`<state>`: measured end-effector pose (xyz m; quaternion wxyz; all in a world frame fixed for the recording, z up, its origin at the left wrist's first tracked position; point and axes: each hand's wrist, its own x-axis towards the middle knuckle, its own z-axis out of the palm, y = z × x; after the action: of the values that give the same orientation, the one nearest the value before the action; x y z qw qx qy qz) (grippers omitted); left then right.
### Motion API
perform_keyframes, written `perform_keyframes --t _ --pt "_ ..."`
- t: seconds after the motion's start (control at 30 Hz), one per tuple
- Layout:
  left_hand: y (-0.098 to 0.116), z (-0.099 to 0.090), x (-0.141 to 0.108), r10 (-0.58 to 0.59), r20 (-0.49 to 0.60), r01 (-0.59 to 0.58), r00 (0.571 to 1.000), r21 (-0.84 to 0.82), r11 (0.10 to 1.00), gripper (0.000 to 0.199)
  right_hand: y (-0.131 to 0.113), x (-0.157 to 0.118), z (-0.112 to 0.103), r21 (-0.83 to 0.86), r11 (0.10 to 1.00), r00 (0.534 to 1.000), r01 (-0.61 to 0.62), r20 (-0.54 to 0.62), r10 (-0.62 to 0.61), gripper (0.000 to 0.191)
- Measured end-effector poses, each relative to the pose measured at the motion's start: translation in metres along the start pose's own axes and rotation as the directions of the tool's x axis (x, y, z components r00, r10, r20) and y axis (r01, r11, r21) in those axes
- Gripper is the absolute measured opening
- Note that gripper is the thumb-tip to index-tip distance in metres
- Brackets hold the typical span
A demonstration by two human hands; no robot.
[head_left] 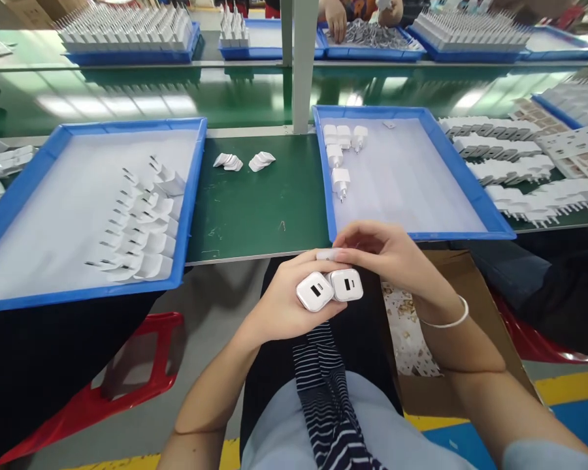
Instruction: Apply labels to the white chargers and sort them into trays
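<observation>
Two white charger blocks point(315, 292) lie side by side in my left hand point(287, 300), their port faces turned up toward me. My left fingers wrap round them. My right hand point(385, 251) meets the left fingertips from the right, thumb and fingers pinched on a small white piece point(327, 254) above the blocks. The blue tray point(329, 209) on the right holds several white plugs point(340, 179) along its left side. In the blue tray point(189, 215) on the left, rows of white plugs point(157, 245) stand with pins pointing left.
Two small stacks of white parts point(262, 160) sit on the green table point(255, 209) between the trays. A metal post point(302, 72) rises behind. More plugs point(543, 196) stand at the right. A person's hand point(336, 19) works across the table. A cardboard box point(463, 287) is below right.
</observation>
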<state>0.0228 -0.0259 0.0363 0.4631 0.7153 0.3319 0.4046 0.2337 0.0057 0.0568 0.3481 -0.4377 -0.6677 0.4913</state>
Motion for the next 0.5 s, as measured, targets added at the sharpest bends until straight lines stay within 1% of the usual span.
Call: perform_keyframes --t 0.03,0.07,0.17,0.27,0.33,0.4,0.43,0.47,0.5 --pt "0.001 -0.001 -0.002 -0.004 0.013 0.004 1.000 0.018 1.000 0.035 0.002 0.003 0.004 0.013 1.000 0.999 -0.001 0.032 0.001 0.016" --pt "0.002 -0.002 -0.004 -0.011 0.029 0.010 1.000 0.024 1.000 0.036 0.004 0.006 0.008 0.014 1.000 0.999 0.010 0.035 -0.010 0.016" --pt "-0.001 -0.003 -0.010 -0.039 0.046 0.039 0.998 -0.006 0.999 0.038 0.008 0.006 0.016 -0.048 0.996 0.995 0.077 -0.061 -0.080 0.011" --pt "-0.006 -0.002 -0.014 -0.068 -0.013 0.067 0.998 -0.064 0.996 0.037 0.009 0.002 0.022 -0.162 0.980 0.979 0.115 -0.150 -0.140 0.011" --pt "-0.010 -0.001 -0.016 -0.062 -0.048 0.058 0.997 -0.095 0.994 0.038 0.009 0.001 0.023 -0.210 0.970 0.975 0.127 -0.155 -0.161 0.012" --pt "-0.012 0.001 -0.017 -0.050 -0.068 0.044 0.996 -0.090 0.995 0.040 0.008 0.000 0.021 -0.244 0.962 0.975 0.125 -0.150 -0.164 0.012" --pt "-0.013 0.001 -0.017 -0.044 -0.081 0.038 0.996 -0.072 0.997 0.040 0.007 0.000 0.018 -0.269 0.956 0.970 0.115 -0.178 -0.167 0.013" --pt "-0.014 0.002 -0.017 -0.034 -0.100 0.030 0.994 -0.049 0.998 0.041 0.006 0.000 0.014 -0.301 0.948 0.956 0.099 -0.236 -0.175 0.013" --pt "-0.015 0.003 -0.017 -0.021 -0.123 0.019 0.992 -0.021 1.000 0.041 0.004 -0.001 0.010 -0.331 0.940 0.929 0.079 -0.318 -0.190 0.013"
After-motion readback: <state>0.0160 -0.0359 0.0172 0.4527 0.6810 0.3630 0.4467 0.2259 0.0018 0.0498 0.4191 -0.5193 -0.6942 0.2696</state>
